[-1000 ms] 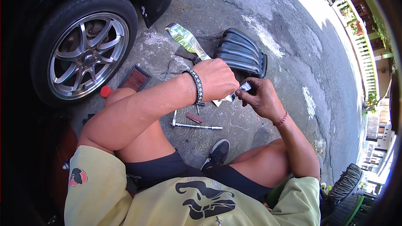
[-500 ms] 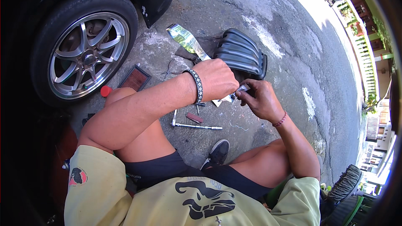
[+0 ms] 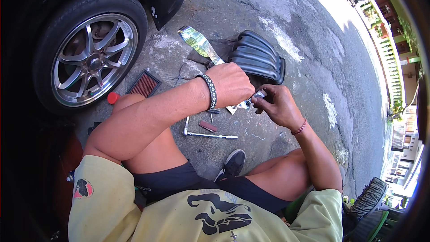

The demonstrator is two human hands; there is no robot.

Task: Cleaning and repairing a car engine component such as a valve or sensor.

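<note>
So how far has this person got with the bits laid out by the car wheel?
Already out on the ground: a ribbed black cover, a red flat filter and a metal wrench. In hand: the left hand and right hand work together on a small shiny piece, with a strip of foil tape behind. Left: the cover and filter lie loose, not refitted. How much more remains cannot be told.

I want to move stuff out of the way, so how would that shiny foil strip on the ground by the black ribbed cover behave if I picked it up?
The foil strip looks thin and crinkled, so it would probably flop and bend rather than stay stiff. It likely weighs very little for its length and could catch wind. Its glossy face may feel slippery.
</note>
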